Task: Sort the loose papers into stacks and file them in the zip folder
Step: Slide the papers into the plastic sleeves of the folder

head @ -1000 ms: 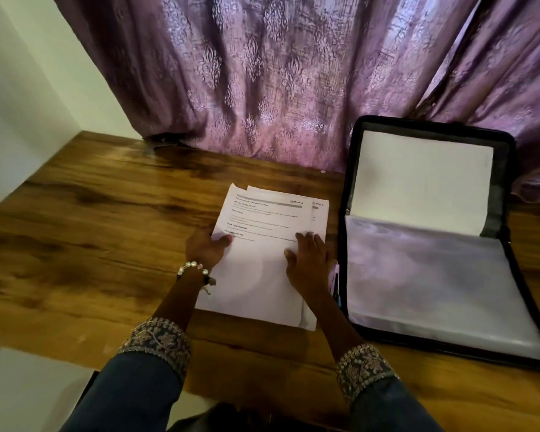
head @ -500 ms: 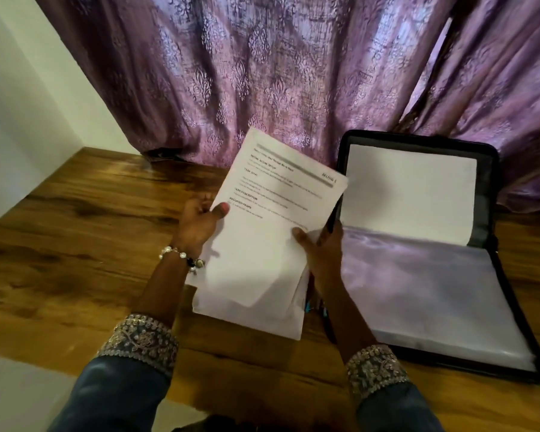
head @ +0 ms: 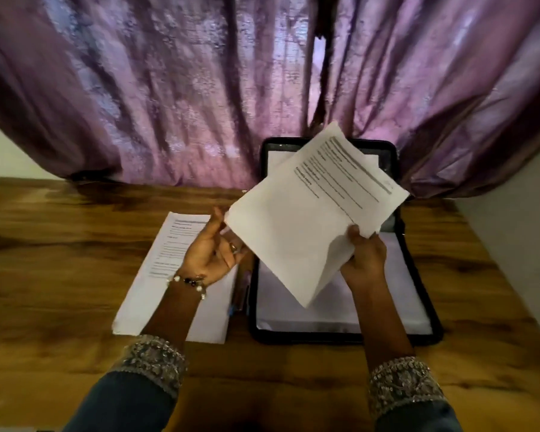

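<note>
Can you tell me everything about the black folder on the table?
The zip folder is black-edged with rounded corners and lies open on the wooden table, right of a paper stack. Its back half leans up against the purple curtain with a white page inside. The flat half holds clear, shiny sleeves with white sheets. The right hand holds lifted papers above it, hiding its middle. Whether they touch the folder cannot be told.

Printed text: present, not legible.
I see lines of print and bold headings on the raised sheet (head: 318, 219) and on the top page of the stack (head: 172, 269) lying on the table; on both, blur prevents me from reading any word or number.
</note>
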